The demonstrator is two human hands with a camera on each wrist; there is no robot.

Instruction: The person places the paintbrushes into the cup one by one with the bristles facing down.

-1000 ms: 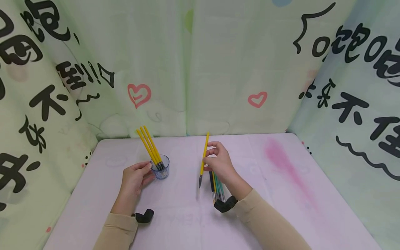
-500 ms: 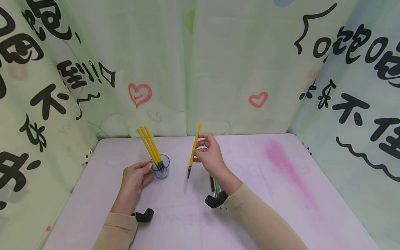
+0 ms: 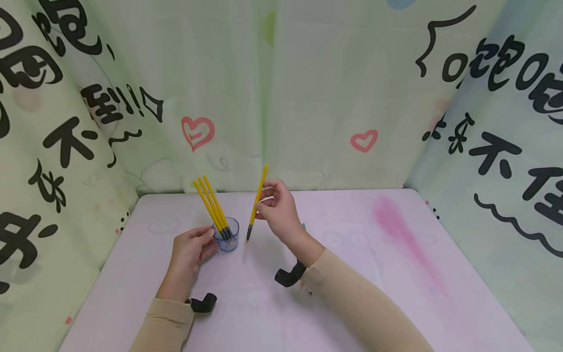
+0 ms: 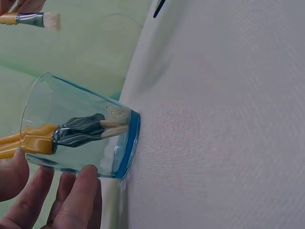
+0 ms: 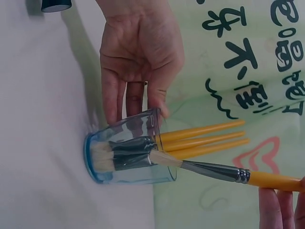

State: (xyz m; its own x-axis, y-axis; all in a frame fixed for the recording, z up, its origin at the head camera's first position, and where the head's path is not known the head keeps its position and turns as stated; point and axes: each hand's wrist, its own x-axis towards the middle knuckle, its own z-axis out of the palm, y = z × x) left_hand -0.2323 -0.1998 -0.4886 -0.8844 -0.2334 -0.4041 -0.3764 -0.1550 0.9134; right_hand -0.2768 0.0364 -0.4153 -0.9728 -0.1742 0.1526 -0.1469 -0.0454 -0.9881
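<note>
My left hand (image 3: 189, 252) holds the side of a clear bluish glass cup (image 3: 229, 244), thumb near the rim and fingers along the wall. Three yellow-handled paintbrushes (image 3: 212, 203) stand in the cup, bristles down, leaning left. Just right of it, my right hand (image 3: 280, 210) pinches another yellow paintbrush (image 3: 251, 223) by its handle, bristles pointing down. In the right wrist view this brush's pale bristles (image 5: 164, 158) overlap the cup's mouth. The left wrist view shows the cup's blue base (image 4: 127, 145) on the table, with bristle ends near its bottom.
More brushes lie on the table under my right wrist, mostly hidden; a green end (image 3: 303, 226) shows. The pale pinkish table (image 3: 352, 234) bears a pink smear (image 3: 402, 230) at right. Printed curtains (image 3: 308, 98) hang behind and on both sides.
My right hand has moved left and slightly away from me with its paintbrush, from beside the lying brushes toward the cup. The left hand and cup have stayed in place.
</note>
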